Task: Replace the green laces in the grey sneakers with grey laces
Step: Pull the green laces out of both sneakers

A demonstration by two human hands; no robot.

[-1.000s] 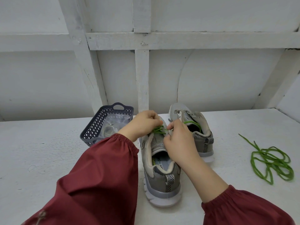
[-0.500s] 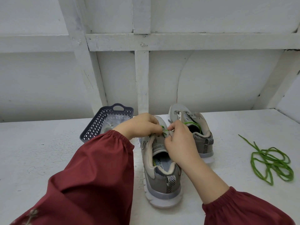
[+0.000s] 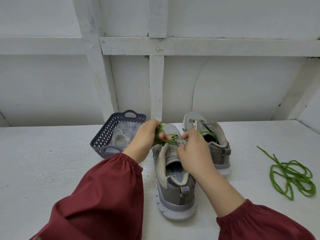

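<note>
Gripped in your left hand (image 3: 147,138), the green lace (image 3: 158,135) runs rightward across frame centre to the sneaker (image 3: 174,187) eyelets your right hand (image 3: 194,150) pinches.

We see a white-painted surface (image 3: 52,161), matt and rough, below white-painted wooden beams (image 3: 156,84). The near grey sneaker (image 3: 174,193) and far grey sneaker (image 3: 220,153) are mesh cloth with smooth rubbery soles. The threaded green lace (image 3: 174,136) and loose green lace (image 3: 290,175) look like matt cord. The slate-blue lattice basket (image 3: 107,137) is plastic and holds a glossy clear bag (image 3: 123,135). The dark red sleeves (image 3: 103,196) are soft cloth.
</note>
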